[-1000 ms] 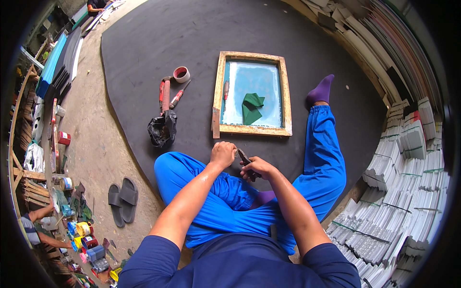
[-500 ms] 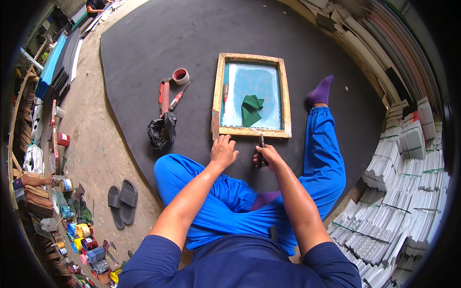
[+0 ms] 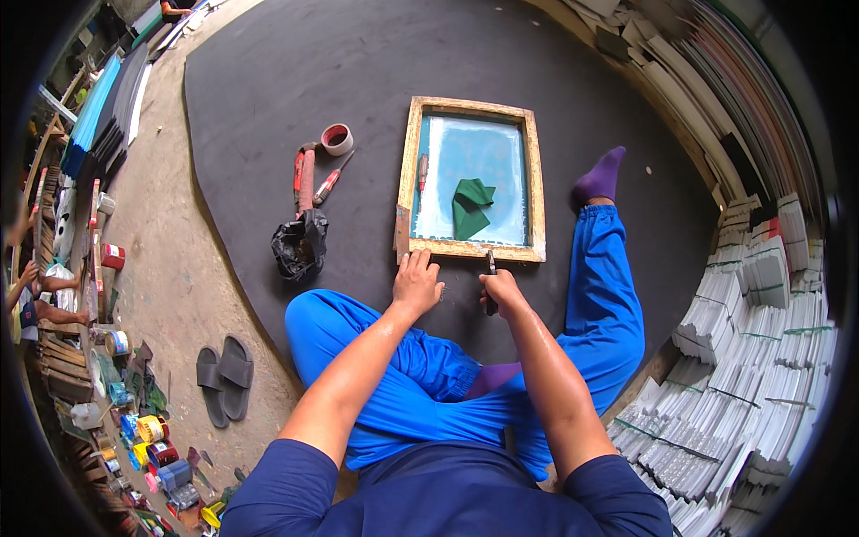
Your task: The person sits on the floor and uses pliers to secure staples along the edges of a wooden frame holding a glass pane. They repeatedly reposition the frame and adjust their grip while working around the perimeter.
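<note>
Pliers [image 3: 491,266] lengthwise, head toward wooden frame [image 3: 474,250]

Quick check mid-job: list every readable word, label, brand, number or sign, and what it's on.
None can be read.
Yellow tin, lower left: label marks, too small to read.
White tin, left: label marks, too small to read.
Wooden frame and the dark tool in the right hand: no lettering can be made out.

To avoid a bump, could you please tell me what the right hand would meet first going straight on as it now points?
Most likely the wooden frame's near rail: the dark tool in the right hand points at it, tip about at its edge; whether they touch is unclear.
</note>
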The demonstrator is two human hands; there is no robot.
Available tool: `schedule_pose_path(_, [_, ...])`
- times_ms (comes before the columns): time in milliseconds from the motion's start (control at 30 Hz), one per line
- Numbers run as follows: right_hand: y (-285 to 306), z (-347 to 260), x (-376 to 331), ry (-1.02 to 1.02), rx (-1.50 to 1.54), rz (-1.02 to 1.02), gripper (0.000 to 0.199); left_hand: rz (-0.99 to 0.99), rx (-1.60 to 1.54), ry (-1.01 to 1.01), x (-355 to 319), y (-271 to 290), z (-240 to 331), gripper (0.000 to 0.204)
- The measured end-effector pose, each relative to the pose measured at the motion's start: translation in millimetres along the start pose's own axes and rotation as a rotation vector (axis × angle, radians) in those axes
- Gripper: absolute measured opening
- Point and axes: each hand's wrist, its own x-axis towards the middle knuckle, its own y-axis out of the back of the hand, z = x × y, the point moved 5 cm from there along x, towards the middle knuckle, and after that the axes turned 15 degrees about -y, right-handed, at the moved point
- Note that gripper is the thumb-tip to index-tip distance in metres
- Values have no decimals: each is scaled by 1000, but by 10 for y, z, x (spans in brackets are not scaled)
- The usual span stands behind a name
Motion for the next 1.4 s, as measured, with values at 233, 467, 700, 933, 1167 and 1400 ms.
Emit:
schedule_pose_path(233, [-18,-25,110,31,-170,34,19,53,-19,4,25,-7,25,36])
schedule_pose_path(467, [-46,50,164,125,-243,336,18,59,-34,21,49,-65,42,37])
schedule_pose_path(700, [-109,104,63,69,-42,166,20,39,-48,48,35,-39,13,37])
schedule_pose_path(933, [-121,249,123,142,189,-359,24,41,-91,40,56,36,-3,37])
schedule_pose_path(1167, [-498,266,-382,161,-179,-540,26,94,-145,-118,-26,51,64,16])
schedule_pose_path(1400, [-549,339,-435,-6,-177,-664,48,10,-78,15,-183,-69,-20,13])
